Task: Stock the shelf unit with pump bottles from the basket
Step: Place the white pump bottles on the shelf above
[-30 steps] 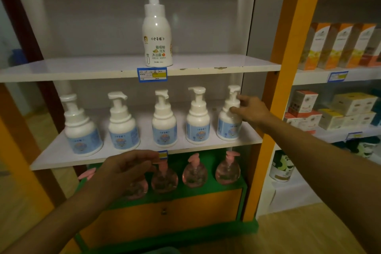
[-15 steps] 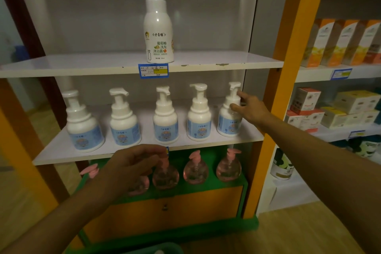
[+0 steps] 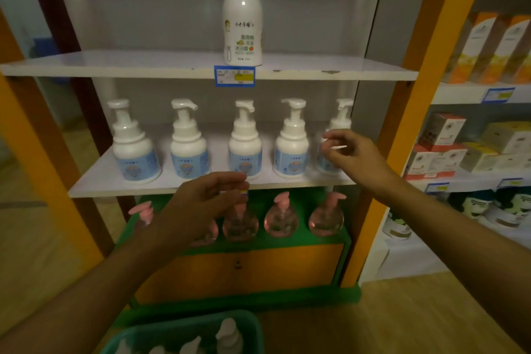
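Bottles [image 3: 245,144] stand upright (5 abreast), spouts pointing right.

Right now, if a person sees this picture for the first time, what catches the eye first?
Probably the row of five white pump bottles on the middle shelf, with one taller bottle alone on the shelf above. Two bare hands reach in front: the left hand low at the shelf edge, the right hand by the rightmost bottle. A green basket of bottles sits at the bottom.
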